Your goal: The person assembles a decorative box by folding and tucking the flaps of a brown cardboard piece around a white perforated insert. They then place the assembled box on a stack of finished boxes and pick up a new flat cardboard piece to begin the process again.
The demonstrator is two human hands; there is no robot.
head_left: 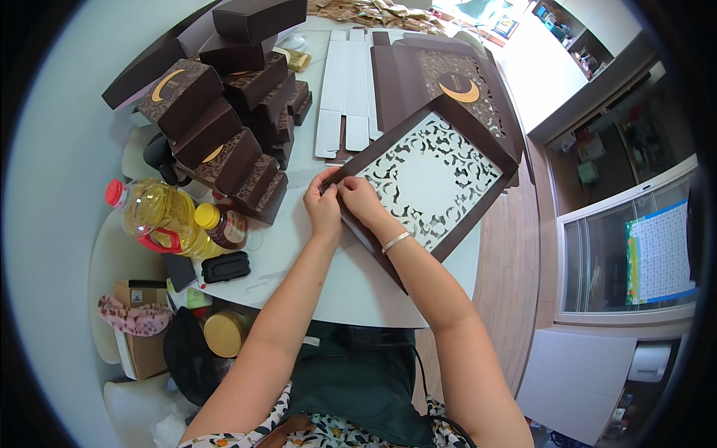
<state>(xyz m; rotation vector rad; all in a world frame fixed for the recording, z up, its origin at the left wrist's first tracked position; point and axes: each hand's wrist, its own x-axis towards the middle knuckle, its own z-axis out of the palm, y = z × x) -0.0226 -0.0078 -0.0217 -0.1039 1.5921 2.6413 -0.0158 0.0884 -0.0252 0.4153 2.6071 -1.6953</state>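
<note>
A dark brown cardboard box lid (469, 222) lies tilted over the table, its white inner face toward me and cut through with a scrollwork pattern. My left hand (323, 203) pinches the lid's left corner, fingers curled over the brown side wall. Close beside it, my right hand (362, 200) grips the same wall, with the fingertips of both hands almost touching. The exact fold under the fingers is hidden. Behind the lid lie flat, unfolded brown box blanks (403, 71) with a gold crescent, and white-backed flat cardboard (346, 89) is beside them.
Folded brown boxes (200, 112) are stacked at the left. Nearer stand a large oil bottle (160, 216) with a red cap and a yellow-capped jar (222, 226). A black case (225, 266) lies by the table's front edge. Gold wrappers (373, 13) cover the far end.
</note>
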